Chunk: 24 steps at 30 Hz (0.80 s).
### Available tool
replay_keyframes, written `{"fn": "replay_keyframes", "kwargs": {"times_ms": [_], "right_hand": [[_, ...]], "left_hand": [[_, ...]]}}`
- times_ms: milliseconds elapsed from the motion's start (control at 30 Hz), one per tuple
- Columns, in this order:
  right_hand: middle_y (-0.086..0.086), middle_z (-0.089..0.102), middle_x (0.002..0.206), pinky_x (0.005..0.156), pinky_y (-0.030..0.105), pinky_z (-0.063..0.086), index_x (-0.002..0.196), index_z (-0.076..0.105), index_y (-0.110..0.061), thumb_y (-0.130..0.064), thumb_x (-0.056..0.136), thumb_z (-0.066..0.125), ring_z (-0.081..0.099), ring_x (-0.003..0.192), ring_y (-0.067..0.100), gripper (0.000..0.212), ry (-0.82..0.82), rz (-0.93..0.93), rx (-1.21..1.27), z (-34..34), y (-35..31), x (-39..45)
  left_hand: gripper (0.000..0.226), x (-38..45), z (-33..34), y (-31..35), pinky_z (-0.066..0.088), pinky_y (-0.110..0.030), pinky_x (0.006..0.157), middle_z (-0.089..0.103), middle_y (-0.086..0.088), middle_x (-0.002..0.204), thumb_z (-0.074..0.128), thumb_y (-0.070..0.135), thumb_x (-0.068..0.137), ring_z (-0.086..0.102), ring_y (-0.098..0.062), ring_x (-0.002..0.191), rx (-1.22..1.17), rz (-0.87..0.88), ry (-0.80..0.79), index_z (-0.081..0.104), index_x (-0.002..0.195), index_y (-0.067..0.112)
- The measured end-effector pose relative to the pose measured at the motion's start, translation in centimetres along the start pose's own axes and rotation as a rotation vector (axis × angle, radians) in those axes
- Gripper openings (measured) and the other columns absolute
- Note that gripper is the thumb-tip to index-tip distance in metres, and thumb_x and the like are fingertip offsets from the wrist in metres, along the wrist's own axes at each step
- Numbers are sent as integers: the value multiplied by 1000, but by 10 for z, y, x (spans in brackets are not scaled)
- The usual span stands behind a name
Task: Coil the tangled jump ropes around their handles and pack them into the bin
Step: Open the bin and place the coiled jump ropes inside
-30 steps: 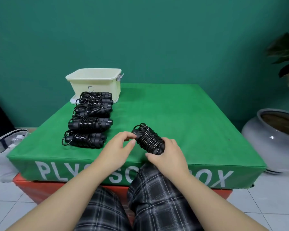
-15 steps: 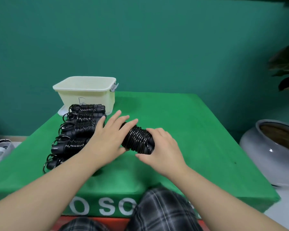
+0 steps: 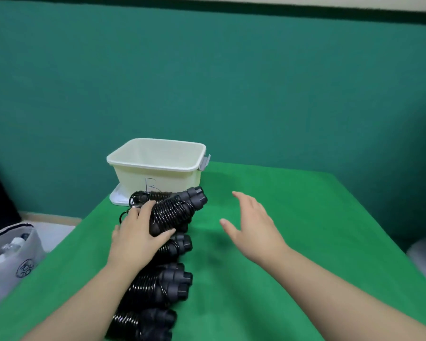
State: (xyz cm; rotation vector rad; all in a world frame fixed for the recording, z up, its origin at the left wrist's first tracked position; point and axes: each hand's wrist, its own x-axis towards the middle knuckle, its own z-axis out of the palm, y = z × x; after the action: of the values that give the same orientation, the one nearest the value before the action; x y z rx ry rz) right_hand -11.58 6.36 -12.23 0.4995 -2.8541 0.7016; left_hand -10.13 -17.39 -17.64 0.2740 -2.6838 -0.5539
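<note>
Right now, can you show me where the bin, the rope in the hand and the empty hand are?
bin (image 3: pixel 143 177): head view, front wall.
held rope (image 3: pixel 175 214): head view, coiled middle.
right hand (image 3: pixel 252 230): head view, palm.

Glossy black cord on matt black plastic: coiled jump ropes (image 3: pixel 172 215). Smooth cream plastic bin (image 3: pixel 158 173). Matt green cloth table cover (image 3: pixel 293 230).
</note>
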Motion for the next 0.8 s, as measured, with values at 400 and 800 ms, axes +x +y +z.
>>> {"fn": "replay_keyframes", "kwargs": {"times_ms": [400,800], "right_hand": [[1,31,153,114,38,25,150,25,-29,-18,100,44,26,141,18,54,92,-121,186,40,-1,134],[3,54,127,117,52,-1,148,18,-47,13,90,35,27,141,26,85,-135,-416,-392,72,2,213]], "left_hand": [[75,7,13,-18,43,-44,91,42,6,128,63,64,71,47,-20,119,-178,-47,-66,34,135,36],[74,8,18,-18,41,-40,91,36,18,117,66,59,69,47,-14,118,-212,-50,-39,34,133,40]]}}
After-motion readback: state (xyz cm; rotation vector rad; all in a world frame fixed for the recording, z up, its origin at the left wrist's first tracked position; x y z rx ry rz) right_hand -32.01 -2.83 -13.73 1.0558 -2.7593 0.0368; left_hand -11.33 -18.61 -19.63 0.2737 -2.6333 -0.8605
